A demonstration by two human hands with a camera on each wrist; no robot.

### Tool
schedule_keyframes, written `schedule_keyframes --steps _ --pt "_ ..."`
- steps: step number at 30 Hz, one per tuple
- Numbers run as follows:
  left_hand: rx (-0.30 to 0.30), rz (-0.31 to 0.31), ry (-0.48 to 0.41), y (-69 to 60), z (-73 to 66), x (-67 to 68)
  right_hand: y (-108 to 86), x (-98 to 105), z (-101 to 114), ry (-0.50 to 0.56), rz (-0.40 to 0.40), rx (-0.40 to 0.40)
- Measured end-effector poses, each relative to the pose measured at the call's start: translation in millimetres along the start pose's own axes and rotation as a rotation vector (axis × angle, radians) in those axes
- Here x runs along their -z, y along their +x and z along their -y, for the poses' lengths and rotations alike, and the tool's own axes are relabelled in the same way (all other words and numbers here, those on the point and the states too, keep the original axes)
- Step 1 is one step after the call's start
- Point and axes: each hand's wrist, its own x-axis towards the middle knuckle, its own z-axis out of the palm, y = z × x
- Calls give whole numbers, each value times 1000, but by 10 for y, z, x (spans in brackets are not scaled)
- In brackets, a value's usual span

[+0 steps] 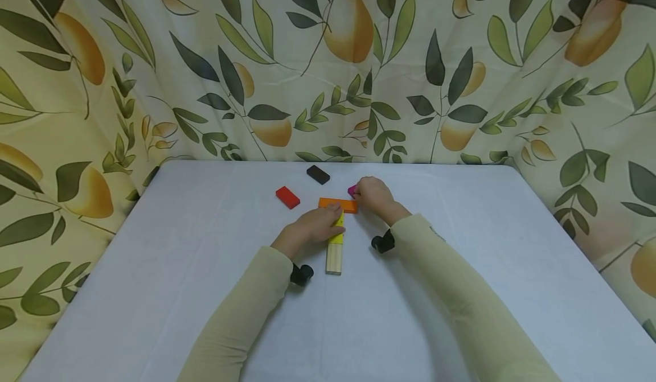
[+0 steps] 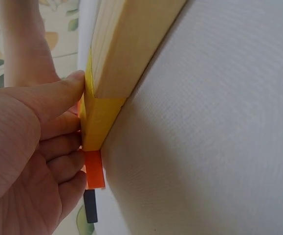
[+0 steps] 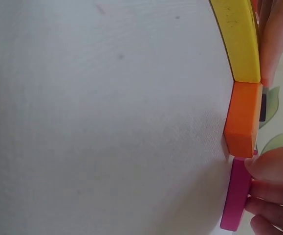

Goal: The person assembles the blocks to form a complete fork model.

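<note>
While left hand [image 1: 314,224] rests spread along yellow block [image 3: 239,41], right hand [image 1: 378,198] apparently pinches pink block [image 3: 236,196] by orange block [image 3: 242,120] on worktop [image 1: 128,313]; judged placing step, next needs careful aligning.

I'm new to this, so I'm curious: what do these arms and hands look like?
They are a person's. The left hand and right hand wear no gloves. The long sleeves are pale yellow-green, with a small dark marking near the right cuff. A small black wrist-worn device shows on each side; no cables show.
</note>
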Motion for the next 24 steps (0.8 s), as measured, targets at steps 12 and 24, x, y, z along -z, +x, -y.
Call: schedule_keyframes --steps 12,24 --pt "-4 -2 15 22 5 -18 -5 -19 -45 -14 -11 53" --pt "-2 -1 10 5 -5 1 -31 -1 -60 -13 5 80"
